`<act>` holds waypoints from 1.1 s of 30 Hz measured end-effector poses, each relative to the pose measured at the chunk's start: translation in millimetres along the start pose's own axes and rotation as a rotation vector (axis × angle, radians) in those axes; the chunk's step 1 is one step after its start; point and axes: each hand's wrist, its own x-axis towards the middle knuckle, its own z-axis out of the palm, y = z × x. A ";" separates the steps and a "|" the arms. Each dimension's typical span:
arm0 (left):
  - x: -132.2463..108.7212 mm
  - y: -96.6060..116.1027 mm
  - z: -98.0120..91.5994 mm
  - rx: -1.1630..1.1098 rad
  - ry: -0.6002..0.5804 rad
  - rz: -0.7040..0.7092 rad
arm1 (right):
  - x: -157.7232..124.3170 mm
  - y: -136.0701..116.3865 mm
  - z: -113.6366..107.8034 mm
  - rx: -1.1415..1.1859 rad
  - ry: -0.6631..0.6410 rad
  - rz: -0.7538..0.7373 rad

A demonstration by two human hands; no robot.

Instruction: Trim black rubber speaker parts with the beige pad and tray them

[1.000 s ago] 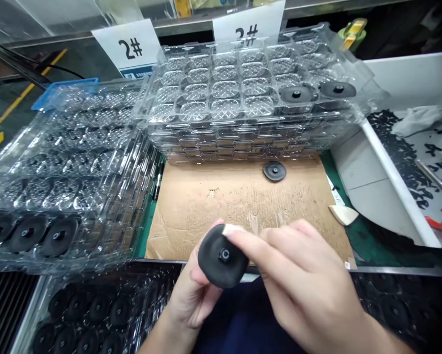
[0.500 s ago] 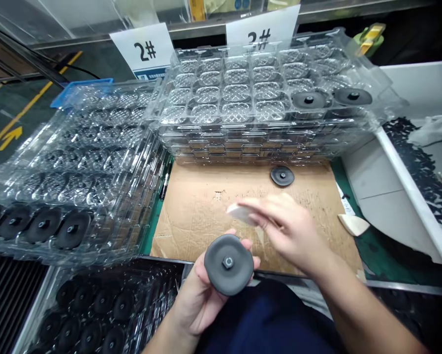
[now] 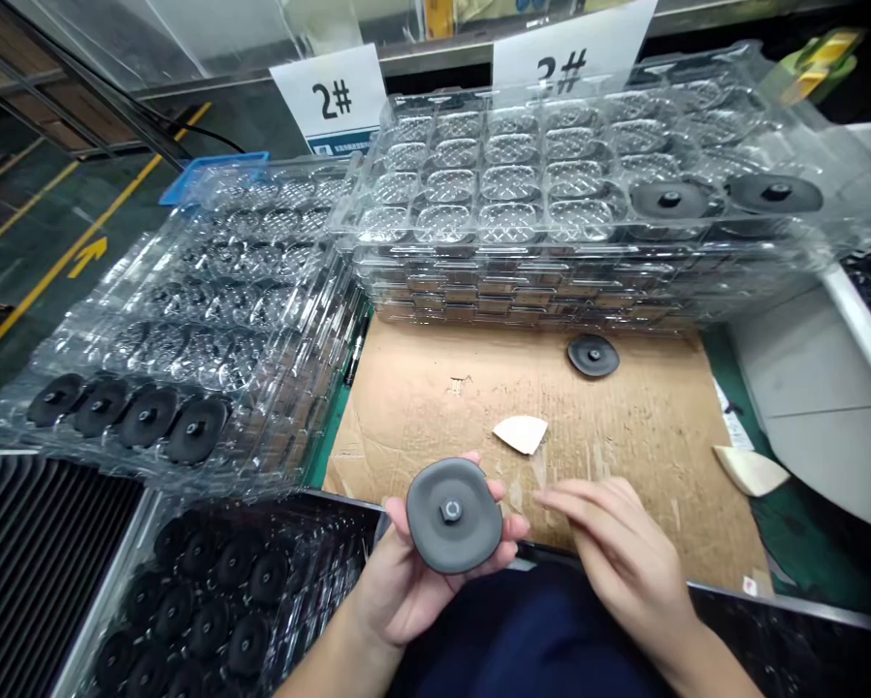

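Observation:
My left hand (image 3: 399, 582) cradles a round black rubber disc (image 3: 454, 516) with a hex nut at its centre, its face turned up towards me. My right hand (image 3: 617, 533) rests low over the brown cardboard sheet (image 3: 625, 456), loosely extended and holding nothing. Just beyond its fingertips lies a pale triangular wedge (image 3: 521, 433), not touching them. A second black disc (image 3: 594, 356) sits on the cardboard near the stacked trays, and another pale wedge (image 3: 751, 471) lies past the cardboard's right edge.
A tall stack of clear plastic trays (image 3: 494, 281) stands behind the cardboard, with black discs in its top tray at right. Another clear tray stack (image 3: 209, 330) lies at left, and a tray of black discs (image 3: 203, 611) sits lower left. Paper signs read 2# and 3#.
My right hand has let go of the pale wedge, which now lies on the cardboard. The disc in my left hand stays face up. The whole view has shifted, with the scene moving rightward.

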 end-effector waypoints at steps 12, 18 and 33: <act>-1.1 5.1 2.7 1.257 0.051 0.563 | -16.9 3.9 -16.3 -0.303 0.225 0.231; -10.4 -6.8 4.8 1.608 -0.091 0.645 | -14.7 -19.0 -31.9 -0.211 0.198 -0.096; -82.5 -29.6 -35.6 1.011 0.368 0.237 | -21.9 -20.2 23.2 0.090 -0.243 -0.435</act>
